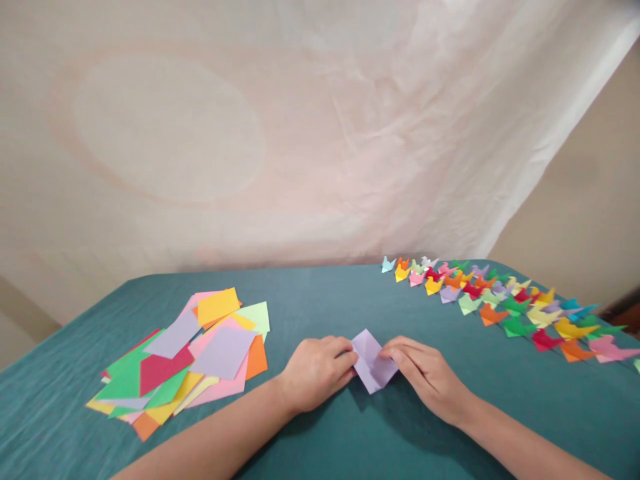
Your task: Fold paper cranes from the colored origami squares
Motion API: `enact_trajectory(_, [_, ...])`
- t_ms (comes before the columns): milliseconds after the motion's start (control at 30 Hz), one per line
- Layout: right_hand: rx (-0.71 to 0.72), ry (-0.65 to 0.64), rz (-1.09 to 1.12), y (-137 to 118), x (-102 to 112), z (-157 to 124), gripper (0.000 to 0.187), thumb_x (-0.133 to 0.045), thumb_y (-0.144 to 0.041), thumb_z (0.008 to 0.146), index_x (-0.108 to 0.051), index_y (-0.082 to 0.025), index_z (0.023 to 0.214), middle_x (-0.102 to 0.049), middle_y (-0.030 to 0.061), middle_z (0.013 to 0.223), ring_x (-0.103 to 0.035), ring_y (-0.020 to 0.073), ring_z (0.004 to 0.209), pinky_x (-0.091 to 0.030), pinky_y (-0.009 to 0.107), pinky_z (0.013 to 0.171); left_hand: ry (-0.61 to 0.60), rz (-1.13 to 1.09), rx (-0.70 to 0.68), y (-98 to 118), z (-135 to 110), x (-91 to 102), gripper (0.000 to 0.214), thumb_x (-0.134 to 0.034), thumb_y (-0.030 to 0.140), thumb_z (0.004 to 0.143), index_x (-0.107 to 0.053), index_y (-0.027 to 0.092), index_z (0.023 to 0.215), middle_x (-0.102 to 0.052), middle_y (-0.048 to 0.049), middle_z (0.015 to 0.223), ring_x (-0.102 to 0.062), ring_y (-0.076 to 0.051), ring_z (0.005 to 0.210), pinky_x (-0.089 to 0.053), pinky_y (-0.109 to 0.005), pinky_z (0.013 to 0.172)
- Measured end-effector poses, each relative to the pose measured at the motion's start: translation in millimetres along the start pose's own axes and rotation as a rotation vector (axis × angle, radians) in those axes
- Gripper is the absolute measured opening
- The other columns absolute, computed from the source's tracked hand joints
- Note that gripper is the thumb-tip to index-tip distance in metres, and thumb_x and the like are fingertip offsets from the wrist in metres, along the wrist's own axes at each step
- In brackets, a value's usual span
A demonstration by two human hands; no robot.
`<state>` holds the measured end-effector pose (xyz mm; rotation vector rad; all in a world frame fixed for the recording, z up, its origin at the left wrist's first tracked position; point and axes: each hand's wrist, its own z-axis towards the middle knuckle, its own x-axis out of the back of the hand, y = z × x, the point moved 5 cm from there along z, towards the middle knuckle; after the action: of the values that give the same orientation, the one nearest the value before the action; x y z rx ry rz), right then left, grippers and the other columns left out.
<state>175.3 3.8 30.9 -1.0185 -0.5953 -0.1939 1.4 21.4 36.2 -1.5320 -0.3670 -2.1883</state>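
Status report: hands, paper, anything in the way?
Left hand and right hand gripping creased lilac paper diamond. Multicoloured loose-paper pile off left; multicoloured folded-paper birds off right. Neither blocking.

Soft, diffuse light casts blurred shadows [407, 427] beneath the hands [316, 372] [431, 379], fine detail slightly smeared

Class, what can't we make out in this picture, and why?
All in the head view:
Purple paper: parts of its sides, covered by the fingers of the left hand and right hand.
Paper pile: lower sheets, covered by upper ones, so no exact count.
Folded birds: back ones, partly behind others, their creases too small.
Pale green piece: cut off by the right edge.
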Motion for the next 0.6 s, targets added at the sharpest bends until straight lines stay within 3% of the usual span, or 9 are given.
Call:
enact_trajectory(300, [0.042,-0.041,-0.014,-3.5,3.0,0.0,0.028,-0.035,-0.020,0.092,-0.063,-0.018,0.097,-0.063,0.0071,0.090,-0.059,0.0167,0.082,-0.047,0.028,0.075,-0.067,0.014,-0.048,5.0,-3.0,-4.2,0.024,-0.036,0.019,0.092,-0.060,0.019,0.087,-0.061,-0.0031,0.078,-0.057,-0.011,0.064,-0.042,-0.019,0.054])
enact_trajectory(467, [0.130,-0.140,-0.028,-3.6,7.0,2.5,0.031,-0.039,-0.010,0.084,-0.063,-0.019,0.102,-0.064,0.0071,0.091,-0.060,0.0167,0.081,-0.049,0.029,0.074,-0.133,0.029,0.011,-2.0,-4.5,-9.1,0.018,-0.041,0.018,0.088,-0.059,0.020,0.090,-0.063,-0.0016,0.085,-0.060,-0.013,0.065,-0.044,-0.022,0.054])
enact_trajectory(600, [0.138,-0.184,-0.077,-0.1,6.5,5.2,0.032,-0.043,-0.007,0.081,-0.063,-0.020,0.103,-0.063,0.0075,0.098,-0.059,0.0169,0.090,-0.048,0.031,0.082,-0.136,-0.007,0.032,-3.6,-5.4,-9.0,0.016,-0.044,0.018,0.086,-0.059,0.020,0.092,-0.064,-0.0015,0.090,-0.062,-0.014,0.069,-0.046,-0.022,0.057])
